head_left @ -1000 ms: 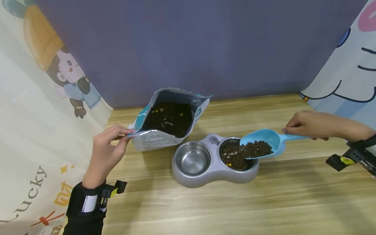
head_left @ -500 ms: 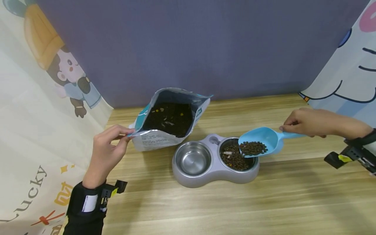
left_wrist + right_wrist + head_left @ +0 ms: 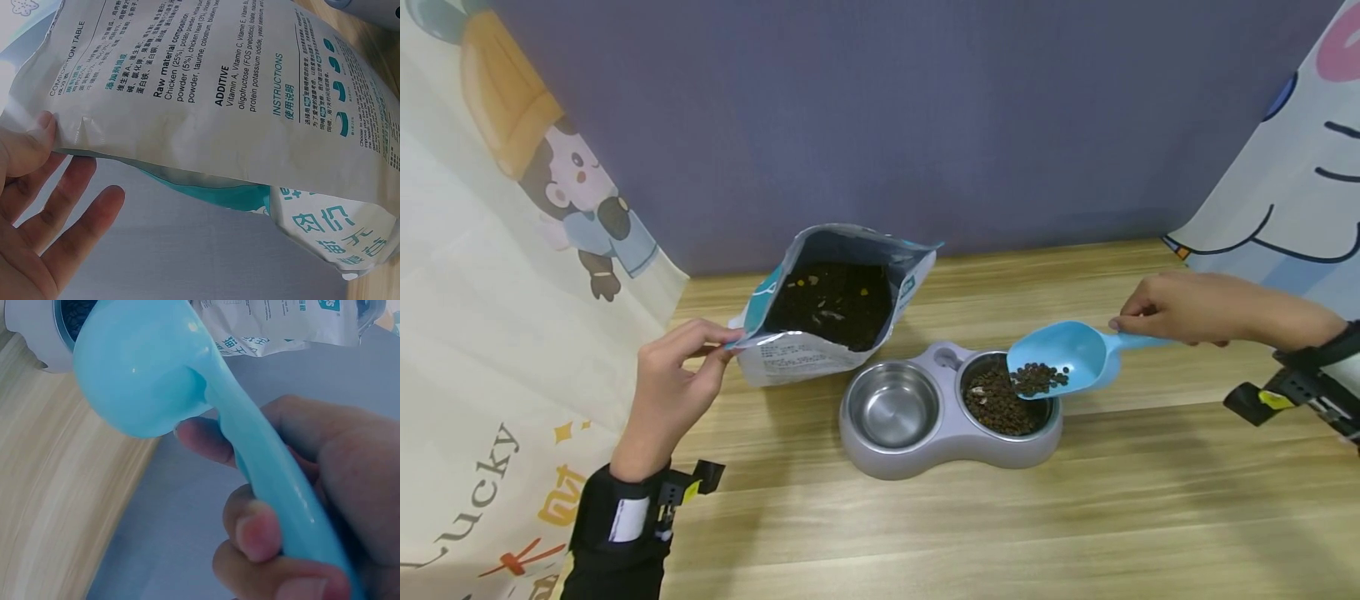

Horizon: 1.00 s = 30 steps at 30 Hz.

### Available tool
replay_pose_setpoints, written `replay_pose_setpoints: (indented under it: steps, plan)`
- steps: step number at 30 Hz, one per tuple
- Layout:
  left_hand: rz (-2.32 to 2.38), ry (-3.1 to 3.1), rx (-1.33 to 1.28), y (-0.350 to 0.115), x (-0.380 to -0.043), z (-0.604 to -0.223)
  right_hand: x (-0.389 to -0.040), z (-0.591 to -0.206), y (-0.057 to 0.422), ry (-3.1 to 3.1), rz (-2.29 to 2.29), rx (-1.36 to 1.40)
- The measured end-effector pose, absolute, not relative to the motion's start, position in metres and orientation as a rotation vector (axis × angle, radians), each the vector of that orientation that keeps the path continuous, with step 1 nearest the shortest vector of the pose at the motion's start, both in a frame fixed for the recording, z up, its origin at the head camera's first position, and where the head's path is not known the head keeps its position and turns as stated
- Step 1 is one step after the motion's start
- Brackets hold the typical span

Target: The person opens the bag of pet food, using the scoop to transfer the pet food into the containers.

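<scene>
My left hand [image 3: 681, 383] pinches the upper left corner of a pet food bag [image 3: 808, 357], whose wide mouth shows dark kibble [image 3: 831, 304] inside. In the left wrist view, the thumb lies on the bag's printed panel [image 3: 206, 125]. My right hand [image 3: 1187, 308] grips the handle of a light blue scoop [image 3: 1078, 354], fingers curled round it in the right wrist view. The scoop tilts over the right steel bowl [image 3: 1051, 417] of a double pet feeder [image 3: 951, 433]. A small heap of kibble [image 3: 1037, 379] lies at its lip, and brown kibble [image 3: 1000, 404] covers the bowl's bottom.
The feeder's left steel bowl [image 3: 893, 406] holds nothing. Everything stands on a wood-grain table [image 3: 970, 533]. A grey-blue backdrop [image 3: 925, 125] rises behind it, with a printed cloth [image 3: 490, 292] at the left and another cartoon cloth [image 3: 1292, 183] at the right.
The scoop has moved slightly left and up with my right hand. Kibble in it has dwindled, while the right bowl has gained some. My left hand and the bag have stayed put.
</scene>
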State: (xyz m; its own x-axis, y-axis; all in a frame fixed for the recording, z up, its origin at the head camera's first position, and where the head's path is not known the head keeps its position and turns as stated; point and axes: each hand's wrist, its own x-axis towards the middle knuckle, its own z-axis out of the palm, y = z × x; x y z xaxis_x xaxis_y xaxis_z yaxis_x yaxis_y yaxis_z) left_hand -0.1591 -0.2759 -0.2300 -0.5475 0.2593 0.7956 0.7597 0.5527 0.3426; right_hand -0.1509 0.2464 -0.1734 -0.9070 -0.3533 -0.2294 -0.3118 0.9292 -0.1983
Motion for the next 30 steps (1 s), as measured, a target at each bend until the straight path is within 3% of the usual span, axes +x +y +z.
replay_pose_setpoints:
  steps: [30]
  plan:
    - [-0.902, -2.071, -0.823, -0.276, -0.160, -0.231, -0.152, -0.170, 0.234, 2.891, -0.065, -0.531]
